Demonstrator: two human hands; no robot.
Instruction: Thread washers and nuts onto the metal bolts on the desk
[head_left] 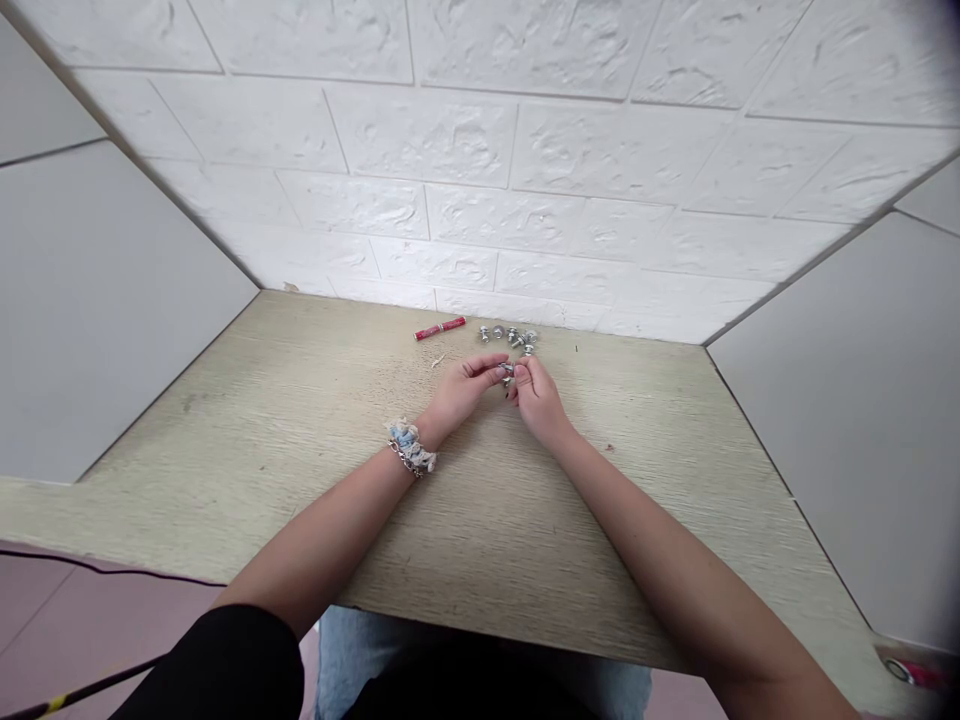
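Just in front of the pile of metal bolts (pixel 516 337), my two hands meet over the table. A small shiny bolt (pixel 508 368) is pinched between them. My left hand (pixel 459 393) grips its left end with thumb and fingertips; a blue and white band and a chain circle that wrist. On the other end, my right hand (pixel 541 402) has its thumb and curled fingers closed. Below the fingertips another small metal piece shows partly, its kind unclear. Several bolts with nuts or washers lie behind my hands, some upright and some on their sides.
A slim red stick-like object (pixel 440 328) with silvery ends lies near the white brick-pattern wall (pixel 469 225). Small crumbs and a pale scrap (pixel 438 361) are on the wooden table (pixel 315 400). Panels rise on both sides. Another red item (pixel 911 672) is at the lower right.
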